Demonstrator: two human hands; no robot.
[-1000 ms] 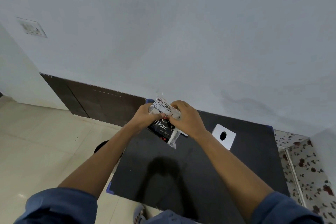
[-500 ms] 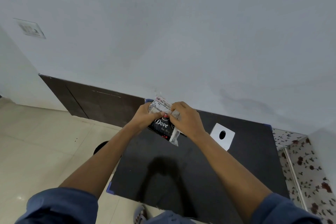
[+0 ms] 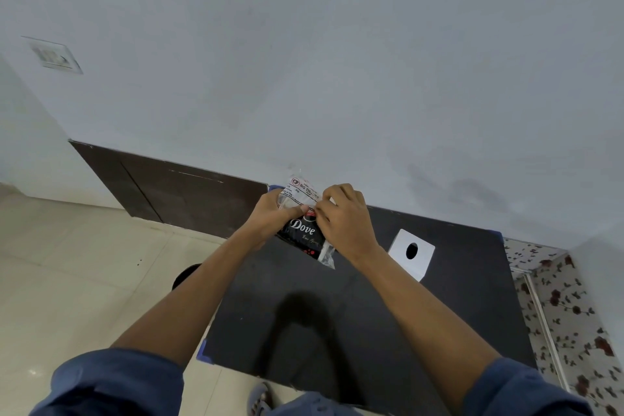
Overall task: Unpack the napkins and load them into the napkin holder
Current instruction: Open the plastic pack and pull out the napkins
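Observation:
A napkin packet (image 3: 304,230), clear plastic with a black "Dove" label and a white printed top, is held up above the far left part of the black table (image 3: 337,314). My left hand (image 3: 270,216) grips its upper left side. My right hand (image 3: 344,216) pinches the top right of the wrapper, thumb to fingers. The white napkin holder (image 3: 412,255), a box with a dark oval hole in its top, stands on the table just right of my right wrist.
The table stands against a pale wall with a dark brown skirting panel (image 3: 169,192) at left. A dark round object (image 3: 185,277) sits on the tiled floor beside the table's left edge. A floral-patterned surface (image 3: 567,314) lies to the right.
Both hands keep hold of the packet at the same spot; the fingers have shifted slightly along the top of the wrapper. The holder has not moved.

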